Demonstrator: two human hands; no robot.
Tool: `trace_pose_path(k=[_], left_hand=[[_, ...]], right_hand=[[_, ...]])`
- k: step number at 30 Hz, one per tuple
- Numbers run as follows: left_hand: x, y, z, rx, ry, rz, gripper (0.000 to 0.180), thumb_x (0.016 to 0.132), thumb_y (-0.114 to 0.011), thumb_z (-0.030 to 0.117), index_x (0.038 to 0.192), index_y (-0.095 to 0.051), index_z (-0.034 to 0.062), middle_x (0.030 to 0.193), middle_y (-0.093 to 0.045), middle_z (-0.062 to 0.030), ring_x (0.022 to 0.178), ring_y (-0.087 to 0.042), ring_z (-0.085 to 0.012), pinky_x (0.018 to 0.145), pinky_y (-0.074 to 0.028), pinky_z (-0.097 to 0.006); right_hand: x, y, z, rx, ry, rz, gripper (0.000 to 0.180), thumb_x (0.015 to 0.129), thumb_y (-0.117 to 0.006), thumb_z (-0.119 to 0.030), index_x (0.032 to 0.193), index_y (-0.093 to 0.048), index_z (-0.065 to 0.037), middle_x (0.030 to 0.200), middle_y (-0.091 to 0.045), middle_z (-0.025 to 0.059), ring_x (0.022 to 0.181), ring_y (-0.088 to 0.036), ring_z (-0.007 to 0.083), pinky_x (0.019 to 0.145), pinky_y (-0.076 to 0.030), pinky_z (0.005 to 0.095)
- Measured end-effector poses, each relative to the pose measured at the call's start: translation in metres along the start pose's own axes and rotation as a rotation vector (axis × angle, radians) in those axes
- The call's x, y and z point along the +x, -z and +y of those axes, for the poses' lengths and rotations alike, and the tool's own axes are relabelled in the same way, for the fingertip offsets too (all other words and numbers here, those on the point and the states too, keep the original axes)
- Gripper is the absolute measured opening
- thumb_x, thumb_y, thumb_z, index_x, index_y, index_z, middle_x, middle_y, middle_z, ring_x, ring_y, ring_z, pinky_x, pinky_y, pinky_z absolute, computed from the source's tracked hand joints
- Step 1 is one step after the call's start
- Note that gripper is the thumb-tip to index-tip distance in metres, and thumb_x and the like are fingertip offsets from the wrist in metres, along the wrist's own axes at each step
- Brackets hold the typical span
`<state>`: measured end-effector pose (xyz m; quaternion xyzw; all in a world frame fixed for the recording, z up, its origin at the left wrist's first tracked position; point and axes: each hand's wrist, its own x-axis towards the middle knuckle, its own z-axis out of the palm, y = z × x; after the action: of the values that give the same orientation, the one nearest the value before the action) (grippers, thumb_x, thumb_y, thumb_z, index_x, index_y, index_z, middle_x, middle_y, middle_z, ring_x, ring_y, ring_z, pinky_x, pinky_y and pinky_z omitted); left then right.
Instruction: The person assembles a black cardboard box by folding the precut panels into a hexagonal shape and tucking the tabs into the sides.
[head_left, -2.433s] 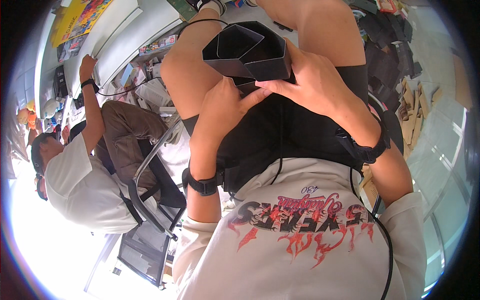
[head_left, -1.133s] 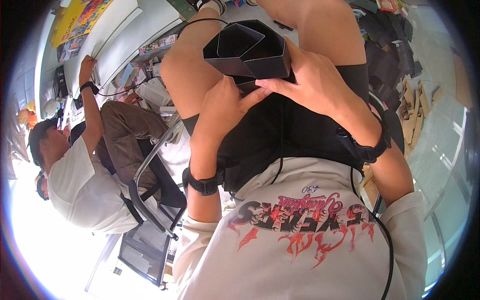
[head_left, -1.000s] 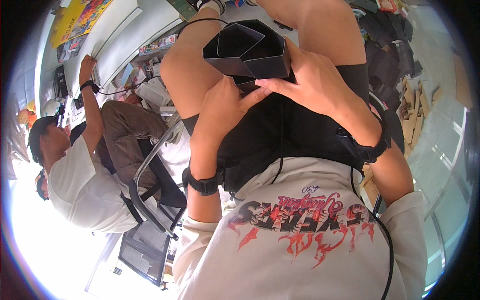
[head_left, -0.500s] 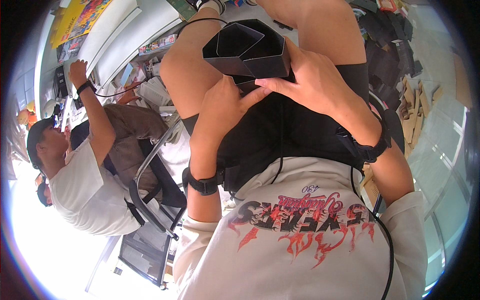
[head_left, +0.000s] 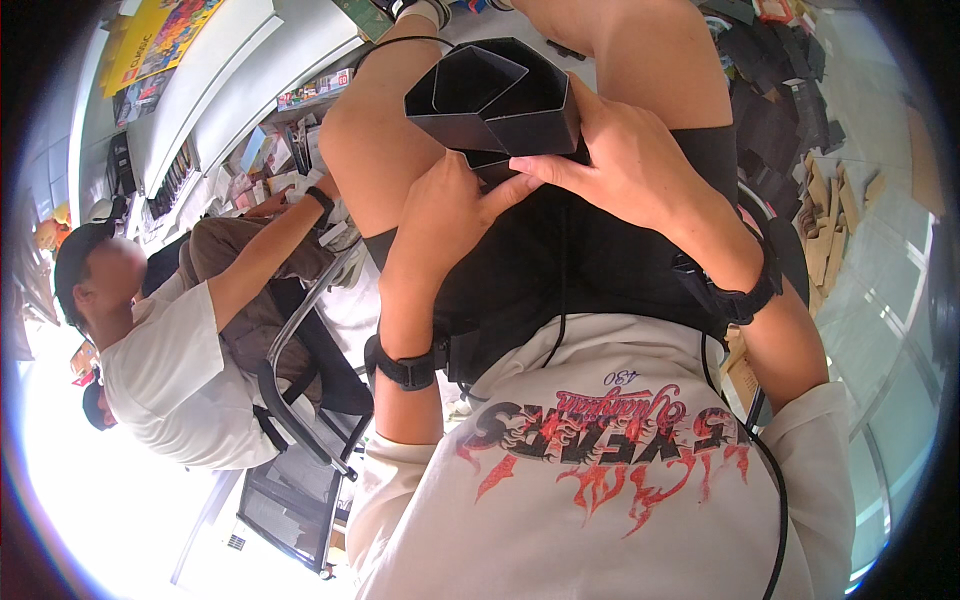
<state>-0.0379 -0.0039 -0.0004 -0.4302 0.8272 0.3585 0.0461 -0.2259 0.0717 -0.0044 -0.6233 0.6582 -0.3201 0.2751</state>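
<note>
A black folded cardboard box (head_left: 535, 135), with an open top and angled inner flaps, is held up between my knees. My left hand (head_left: 440, 205) grips its lower near edge, thumb pointing inward. My right hand (head_left: 635, 155) wraps round its right side, with the thumb along the near lower edge. Both thumbs nearly meet below a loose flap on the near side. The fingers behind and under the box are hidden. Each of my wrists wears a black strap.
At left, a co-worker in a white shirt (head_left: 165, 370) sits on a metal-framed chair (head_left: 290, 345), reaching toward cluttered shelving. Piles of black cardboard pieces (head_left: 775, 95) and brown cardboard strips (head_left: 825, 220) lie on the right. A black cable (head_left: 775, 500) runs down my shirt.
The co-worker's raised arm has come down and reaches forward toward the clutter beside my left knee. My hands and the black box have hardly moved.
</note>
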Motion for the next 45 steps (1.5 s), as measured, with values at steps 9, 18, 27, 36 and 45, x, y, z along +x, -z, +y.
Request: trace_pose_path(k=[9,18,27,36,45], left_hand=[[0.0003,-0.0007,-0.0046,0.059,0.039,-0.028,0.065,0.080,-0.069,0.055,0.085,-0.060,-0.0098,0.075,-0.063,-0.0251,0.072,-0.064,-0.0400,0.064,-0.050,-0.044],[-0.0006,0.0002,-0.0031,-0.002,-0.011,0.009,0.066,0.083,-0.067,0.055,0.078,-0.057,-0.0110,0.073,-0.059,-0.0271,0.071,-0.058,-0.0421,0.065,-0.046,-0.045],[-0.0004,-0.0008,-0.0060,-0.012,0.007,0.012,0.067,0.082,-0.067,0.055,0.078,-0.057,-0.0113,0.070,-0.058,-0.0267,0.068,-0.058,-0.0413,0.063,-0.046,-0.045],[-0.0012,0.0018,-0.0003,-0.012,-0.011,0.013,0.058,0.081,-0.071,0.050,0.093,-0.061,-0.0060,0.075,-0.065,-0.0211,0.070,-0.065,-0.0371,0.063,-0.050,-0.042],[-0.0029,-0.0022,-0.0041,-0.096,-0.007,0.018,0.064,0.083,-0.068,0.051,0.090,-0.056,-0.0107,0.082,-0.061,-0.0297,0.083,-0.058,-0.0457,0.071,-0.046,-0.048]], right_hand=[[0.0016,0.0009,-0.0021,-0.017,0.006,-0.001,0.051,0.084,-0.067,-0.046,0.109,-0.051,-0.004,0.078,-0.066,0.0212,0.075,-0.066,0.0401,0.065,-0.052,0.0462],[0.0022,-0.0011,-0.0007,-0.012,0.011,0.005,0.051,0.084,-0.067,-0.045,0.109,-0.051,-0.004,0.078,-0.067,0.0211,0.075,-0.066,0.0400,0.065,-0.052,0.0464],[0.0025,0.0018,-0.0038,-0.003,-0.008,-0.014,0.051,0.084,-0.068,-0.045,0.110,-0.051,-0.005,0.080,-0.067,0.0208,0.077,-0.066,0.0402,0.066,-0.052,0.0464],[0.0013,0.0008,-0.0033,-0.005,-0.013,-0.019,0.052,0.084,-0.067,-0.045,0.111,-0.051,-0.005,0.080,-0.067,0.0205,0.077,-0.066,0.0400,0.066,-0.052,0.0465],[-0.0010,-0.0008,-0.0015,-0.010,0.007,0.001,0.052,0.084,-0.067,-0.045,0.111,-0.051,-0.004,0.080,-0.067,0.0214,0.077,-0.066,0.0403,0.067,-0.052,0.0468]])
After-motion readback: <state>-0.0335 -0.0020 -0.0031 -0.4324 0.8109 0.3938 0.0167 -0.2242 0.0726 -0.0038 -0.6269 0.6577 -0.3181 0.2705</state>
